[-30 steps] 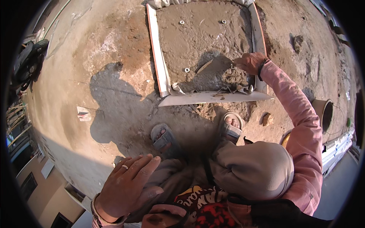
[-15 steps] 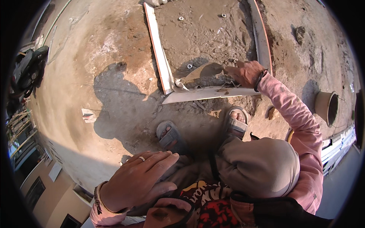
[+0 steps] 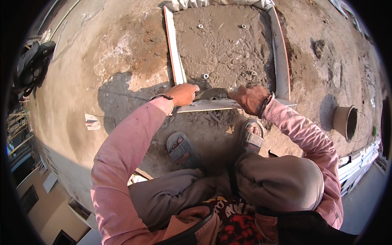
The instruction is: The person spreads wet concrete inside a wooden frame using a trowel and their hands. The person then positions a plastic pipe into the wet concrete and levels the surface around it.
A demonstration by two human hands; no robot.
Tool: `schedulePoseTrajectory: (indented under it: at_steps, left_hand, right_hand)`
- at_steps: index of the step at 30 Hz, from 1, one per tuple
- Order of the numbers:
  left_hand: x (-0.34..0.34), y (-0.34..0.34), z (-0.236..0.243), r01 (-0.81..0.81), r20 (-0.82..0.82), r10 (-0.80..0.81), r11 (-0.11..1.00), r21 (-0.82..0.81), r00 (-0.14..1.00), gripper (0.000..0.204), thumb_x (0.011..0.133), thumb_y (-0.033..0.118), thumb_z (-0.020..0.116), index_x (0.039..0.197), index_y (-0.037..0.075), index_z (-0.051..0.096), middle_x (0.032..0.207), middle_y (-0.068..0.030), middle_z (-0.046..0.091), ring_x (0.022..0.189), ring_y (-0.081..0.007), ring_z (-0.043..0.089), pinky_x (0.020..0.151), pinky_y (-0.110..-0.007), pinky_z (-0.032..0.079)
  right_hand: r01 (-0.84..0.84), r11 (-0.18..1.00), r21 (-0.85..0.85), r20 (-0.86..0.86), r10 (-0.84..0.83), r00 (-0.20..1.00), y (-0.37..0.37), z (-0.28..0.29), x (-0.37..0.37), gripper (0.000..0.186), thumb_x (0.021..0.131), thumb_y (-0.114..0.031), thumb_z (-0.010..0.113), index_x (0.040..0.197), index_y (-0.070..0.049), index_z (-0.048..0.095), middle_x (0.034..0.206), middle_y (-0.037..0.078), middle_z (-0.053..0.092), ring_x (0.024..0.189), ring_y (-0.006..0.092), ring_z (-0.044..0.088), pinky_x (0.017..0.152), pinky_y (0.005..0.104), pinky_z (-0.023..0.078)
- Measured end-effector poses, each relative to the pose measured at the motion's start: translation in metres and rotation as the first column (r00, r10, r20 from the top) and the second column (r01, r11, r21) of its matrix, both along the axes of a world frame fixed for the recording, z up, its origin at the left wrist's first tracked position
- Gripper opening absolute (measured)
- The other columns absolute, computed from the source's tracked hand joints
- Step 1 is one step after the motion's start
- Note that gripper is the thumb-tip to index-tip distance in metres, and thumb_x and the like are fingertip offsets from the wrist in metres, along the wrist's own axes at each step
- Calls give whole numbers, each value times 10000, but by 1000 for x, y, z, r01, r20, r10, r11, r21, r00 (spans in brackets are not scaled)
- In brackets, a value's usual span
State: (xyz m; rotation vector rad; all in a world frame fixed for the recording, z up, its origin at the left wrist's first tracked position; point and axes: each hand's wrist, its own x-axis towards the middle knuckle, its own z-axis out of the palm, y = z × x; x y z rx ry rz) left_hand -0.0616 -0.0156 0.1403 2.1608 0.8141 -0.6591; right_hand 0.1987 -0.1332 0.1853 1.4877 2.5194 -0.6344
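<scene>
A shallow wooden mould with pale sides is filled with wet grey concrete. Short white pipe ends poke up from the concrete. Along the near side a mud-smeared lining sheet is stretched between my hands. My right hand pinches its right part, knuckles up, over the near board. At the near left corner my left hand has its fingers closed on the sheet's left end; the fingertips are partly hidden.
A trowel lies on the ground to the left. On the right a bucket rests on its side, with a stone farther off. My sandalled feet are just before the near board. A motorcycle stands far left.
My left hand has moved from above my left knee forward to the mould's near left corner. The sheet's raised flap is lower, and my right hand has come slightly nearer and left.
</scene>
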Motion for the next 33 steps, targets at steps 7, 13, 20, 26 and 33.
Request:
schedulePoseTrajectory:
  at_steps: [7, 13, 20, 26, 33]
  left_hand:
    - [-18, -8, -33, 105, 63, -100, 991, -83, 993, 298, 896, 252, 474, 1088, 47, 574, 993, -219, 624, 951, -394, 586, 821, -477, 445]
    - [-14, -5, -31, 253, -76, -260, 963, -92, 963, 249, 867, 204, 469, 932, -3, 593, 909, -215, 638, 917, -392, 594, 781, -467, 462]
    - [-13, 4, -35, 169, -20, -176, 965, -198, 984, 292, 846, 145, 521, 1109, 45, 600, 1016, -201, 633, 989, -362, 587, 850, -434, 452]
    - [7, 8, -21, 188, -15, -196, 956, -224, 981, 316, 854, 117, 529, 1157, 36, 566, 1102, -202, 605, 1066, -358, 554, 899, -428, 431]
    - [110, 3, 29, 140, 459, -57, 979, -149, 887, 414, 851, 100, 543, 1260, 90, 479, 1225, -162, 542, 1153, -347, 497, 968, -424, 404]
  right_hand:
    - [74, 997, 30, 74, -76, 994, 8, 14, 50, 272, 843, -231, 529, 1101, -208, 612, 823, 116, 628, 725, 286, 661, 607, 404, 536]
    - [228, 972, 61, 164, -235, 958, -9, 46, 141, 193, 834, -230, 561, 986, -211, 680, 766, 109, 626, 716, 299, 640, 623, 418, 519]
    - [13, 998, 60, 305, -31, 952, -48, 52, 154, 205, 737, -99, 581, 910, -187, 648, 746, 92, 533, 678, 277, 623, 586, 408, 504]
    - [25, 981, 192, 390, -100, 915, -35, 81, 168, 222, 741, -90, 580, 921, -207, 636, 780, 84, 523, 654, 265, 584, 580, 385, 483]
    - [485, 870, 90, -139, -472, 871, -55, 66, 228, 249, 822, -103, 540, 1070, -103, 566, 748, 142, 611, 693, 306, 603, 620, 392, 472]
